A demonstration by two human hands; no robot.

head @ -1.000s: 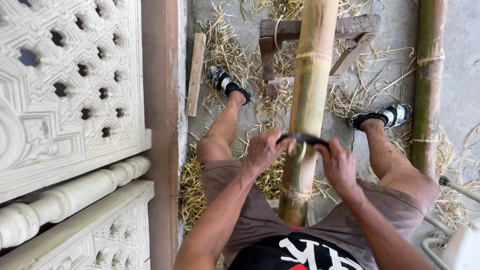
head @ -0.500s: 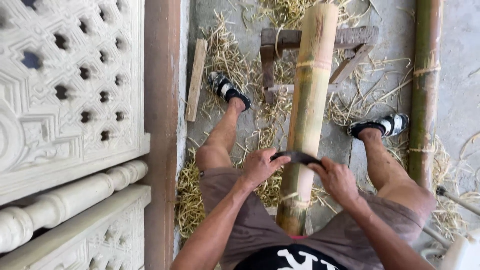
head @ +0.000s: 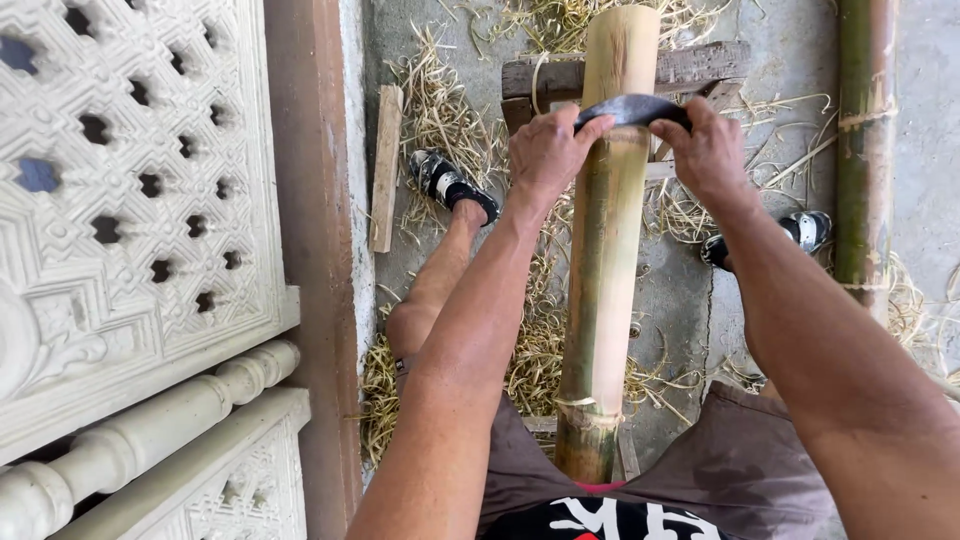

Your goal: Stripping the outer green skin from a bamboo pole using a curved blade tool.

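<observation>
A thick bamboo pole (head: 606,250) runs from between my knees up onto a wooden stand (head: 700,66). A dark curved blade (head: 632,108) lies across the pole near its far end. My left hand (head: 548,150) grips the blade's left end and my right hand (head: 706,148) grips its right end, both arms stretched forward. The pole's surface below the blade looks scraped, pale yellow with green streaks.
Bamboo shavings (head: 440,110) litter the concrete floor. A second green bamboo pole (head: 864,150) lies at the right. A wood slat (head: 386,165) rests by a brown post (head: 312,250). White carved panels (head: 120,200) and a baluster (head: 150,440) stand at the left. My sandalled feet (head: 450,185) flank the pole.
Both hands have slid the blade up the pole, from near my lap to the far end by the wooden stand. My arms are now extended.
</observation>
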